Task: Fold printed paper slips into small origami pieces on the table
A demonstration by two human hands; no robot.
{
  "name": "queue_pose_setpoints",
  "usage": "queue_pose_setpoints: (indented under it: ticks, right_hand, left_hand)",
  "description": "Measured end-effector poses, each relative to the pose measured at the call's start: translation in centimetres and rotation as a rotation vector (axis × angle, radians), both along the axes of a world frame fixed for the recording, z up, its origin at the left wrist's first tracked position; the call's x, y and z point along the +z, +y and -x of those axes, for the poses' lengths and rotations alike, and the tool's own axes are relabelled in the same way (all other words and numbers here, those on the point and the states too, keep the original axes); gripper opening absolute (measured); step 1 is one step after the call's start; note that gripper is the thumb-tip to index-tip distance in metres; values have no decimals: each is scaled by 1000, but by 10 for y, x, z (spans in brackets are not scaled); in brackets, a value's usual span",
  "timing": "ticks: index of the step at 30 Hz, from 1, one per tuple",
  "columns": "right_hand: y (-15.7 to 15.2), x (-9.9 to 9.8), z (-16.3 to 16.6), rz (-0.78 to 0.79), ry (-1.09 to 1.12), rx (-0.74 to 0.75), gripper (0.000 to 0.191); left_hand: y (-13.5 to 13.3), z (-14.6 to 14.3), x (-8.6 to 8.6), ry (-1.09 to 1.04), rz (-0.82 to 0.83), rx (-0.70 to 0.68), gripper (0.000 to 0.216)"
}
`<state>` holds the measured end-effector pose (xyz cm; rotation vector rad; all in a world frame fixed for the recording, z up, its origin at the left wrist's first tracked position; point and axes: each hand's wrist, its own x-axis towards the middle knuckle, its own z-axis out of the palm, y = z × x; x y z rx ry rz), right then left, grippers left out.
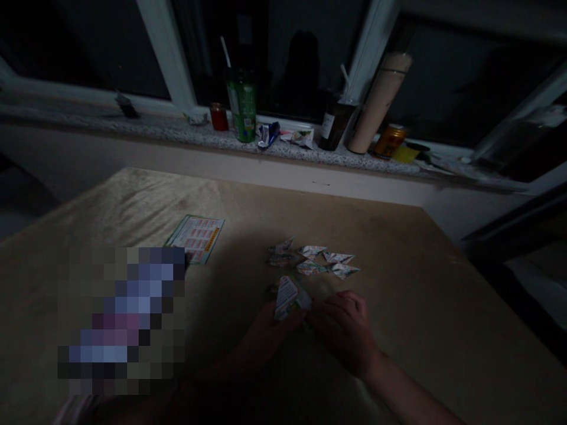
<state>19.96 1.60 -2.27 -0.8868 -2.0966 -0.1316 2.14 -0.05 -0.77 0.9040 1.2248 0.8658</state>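
Observation:
Between my hands is a partly folded sheet of printed paper [290, 296], white with text and some green. My left hand [272, 330] grips its lower left side, thumb on top. At its right corner my right hand [343, 324] has its fingers pinched on the edge; the fingertips are partly hidden in shadow. Just beyond lie several small folded paper pieces [312, 252] with pointed ends, arranged in two rows. A flat stack of printed sheets [199, 236] lies farther left on the table.
The table [398, 254] has a beige cover. A pixelated patch [128, 313] hides an object at left. On the granite windowsill [283, 150] stand a green bottle [244, 112], a red jar [218, 118], a dark cup [334, 127], a tall pink flask [380, 103] and an orange can [390, 141].

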Motion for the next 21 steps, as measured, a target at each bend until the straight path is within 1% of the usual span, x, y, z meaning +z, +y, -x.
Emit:
queue_pose_setpoints:
  ticks: [4,9,12,16,21]
  right_hand:
    - [-1,0,0,6,1,46,15]
    - [0,-2,0,-35,-24,65,14]
    - [1,-5,-1,-56,-43,73,12]
    - [2,-8,-2,-40,-76,83,12]
    - [1,-4,-2,-36,-79,86,14]
  left_hand:
    - [3,2,-1,53,-109,-48,32]
    - [11,6,-3,139,-211,-35,28]
    - [16,8,-6,117,-239,-34,27]
    - [18,11,-9,93,-252,-40,26]
    - [21,12,-7,116,-223,-12,28]
